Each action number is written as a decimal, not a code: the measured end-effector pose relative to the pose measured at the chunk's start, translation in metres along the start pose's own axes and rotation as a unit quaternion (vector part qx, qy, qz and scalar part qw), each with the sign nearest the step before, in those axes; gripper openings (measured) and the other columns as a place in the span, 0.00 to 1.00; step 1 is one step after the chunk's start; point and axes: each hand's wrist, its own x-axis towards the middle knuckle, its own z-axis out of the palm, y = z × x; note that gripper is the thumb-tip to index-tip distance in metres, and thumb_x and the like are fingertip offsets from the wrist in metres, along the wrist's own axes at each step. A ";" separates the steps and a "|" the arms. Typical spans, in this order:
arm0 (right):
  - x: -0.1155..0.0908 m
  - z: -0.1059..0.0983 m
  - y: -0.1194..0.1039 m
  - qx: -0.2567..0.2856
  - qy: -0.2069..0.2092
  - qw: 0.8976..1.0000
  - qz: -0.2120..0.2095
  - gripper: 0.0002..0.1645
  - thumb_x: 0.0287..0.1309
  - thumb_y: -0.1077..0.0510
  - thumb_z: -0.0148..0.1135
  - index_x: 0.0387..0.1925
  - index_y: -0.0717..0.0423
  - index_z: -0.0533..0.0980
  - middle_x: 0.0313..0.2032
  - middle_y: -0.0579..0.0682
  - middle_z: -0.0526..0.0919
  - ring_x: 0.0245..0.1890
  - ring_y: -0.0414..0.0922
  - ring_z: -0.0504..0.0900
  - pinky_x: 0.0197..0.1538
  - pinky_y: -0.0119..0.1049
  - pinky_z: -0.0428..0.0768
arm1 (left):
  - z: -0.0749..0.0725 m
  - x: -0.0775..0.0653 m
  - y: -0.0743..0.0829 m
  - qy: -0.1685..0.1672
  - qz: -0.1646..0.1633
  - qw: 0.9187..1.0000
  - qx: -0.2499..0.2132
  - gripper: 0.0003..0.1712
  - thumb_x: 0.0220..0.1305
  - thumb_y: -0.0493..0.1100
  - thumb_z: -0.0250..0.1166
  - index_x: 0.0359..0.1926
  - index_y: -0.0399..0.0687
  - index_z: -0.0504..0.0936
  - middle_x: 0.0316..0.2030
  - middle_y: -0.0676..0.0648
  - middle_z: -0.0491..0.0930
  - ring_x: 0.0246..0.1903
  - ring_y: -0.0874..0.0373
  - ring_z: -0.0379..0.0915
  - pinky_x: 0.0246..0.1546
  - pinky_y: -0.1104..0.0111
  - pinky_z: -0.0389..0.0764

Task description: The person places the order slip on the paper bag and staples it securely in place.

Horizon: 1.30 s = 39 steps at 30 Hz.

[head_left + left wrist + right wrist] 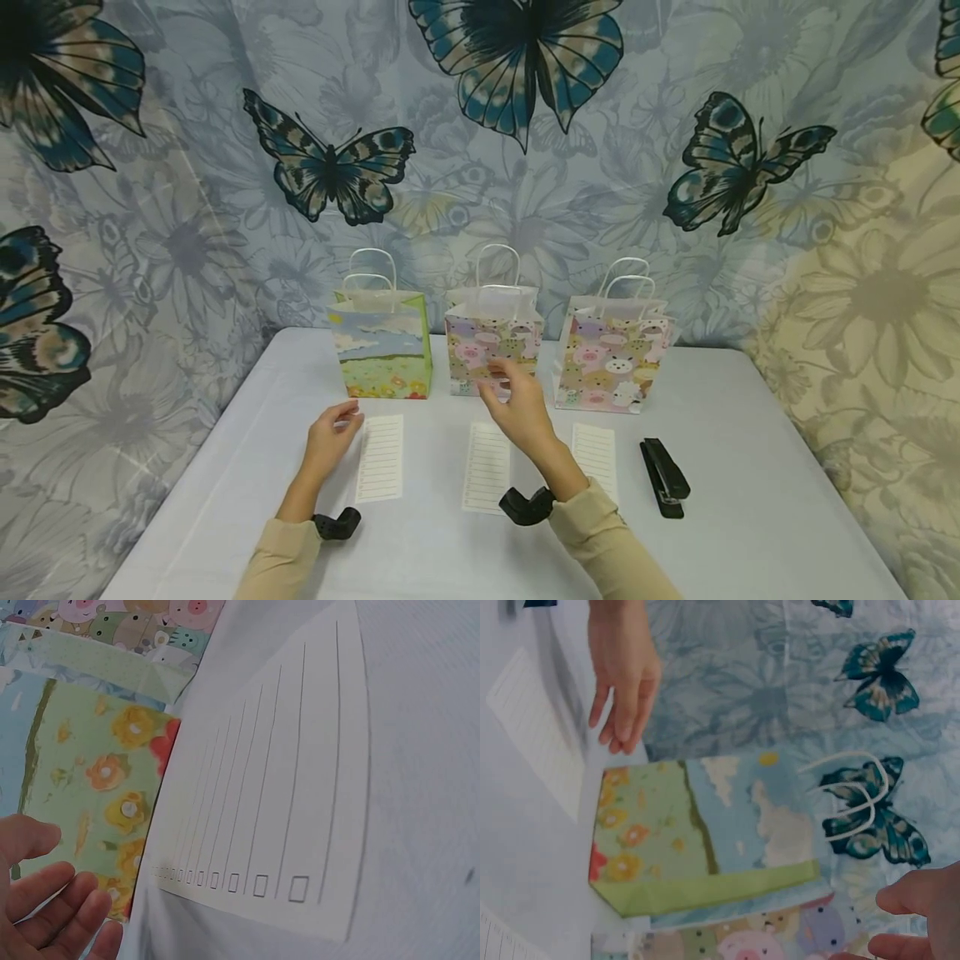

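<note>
Three paper gift bags with white handles stand in a row: a meadow-print bag (381,343) on the left and cartoon-animal bags (467,337) (611,362) in the middle and on the right. My left hand (327,443) is beside the upper left edge of a lined checklist slip (381,460), below the meadow bag, and its fingers (71,907) are loosely bent with nothing in them. Raised in front of the middle bag, my right hand (521,410) has thumb and fingers apart and holds nothing. It overlaps that bag's lower part in the head view.
Two more lined slips (484,471) (597,450) lie below the middle and right bags, the right one partly behind my wrist. A black stapler (664,478) rests at the right on the white-covered table (750,517). Behind hangs a butterfly-print cloth (525,200).
</note>
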 end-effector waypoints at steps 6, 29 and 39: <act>0.007 0.012 -0.009 0.031 0.010 0.999 -0.029 0.18 0.58 0.59 0.58 0.50 0.63 0.73 0.43 0.62 0.81 0.42 0.54 0.81 0.43 0.46 0.82 | 0.005 0.002 -0.005 -0.017 -0.018 1.000 0.009 0.22 0.62 0.41 0.60 0.55 0.35 0.74 0.49 0.35 0.79 0.47 0.46 0.76 0.47 0.61 0.79; 0.038 0.056 -0.029 0.083 -0.014 0.996 0.016 0.17 0.59 0.61 0.56 0.49 0.65 0.74 0.45 0.63 0.82 0.46 0.54 0.82 0.47 0.44 0.82 | 0.015 0.009 -0.015 -0.035 -0.004 0.999 0.039 0.23 0.57 0.40 0.63 0.52 0.31 0.76 0.47 0.35 0.79 0.45 0.46 0.76 0.42 0.69 0.76; 0.054 0.069 -0.031 0.101 -0.002 0.994 0.032 0.19 0.60 0.61 0.56 0.51 0.68 0.73 0.48 0.64 0.80 0.49 0.57 0.80 0.50 0.47 0.81 | 0.016 0.011 -0.013 -0.046 -0.022 0.997 0.050 0.24 0.55 0.38 0.66 0.51 0.29 0.76 0.44 0.33 0.78 0.41 0.48 0.74 0.39 0.69 0.73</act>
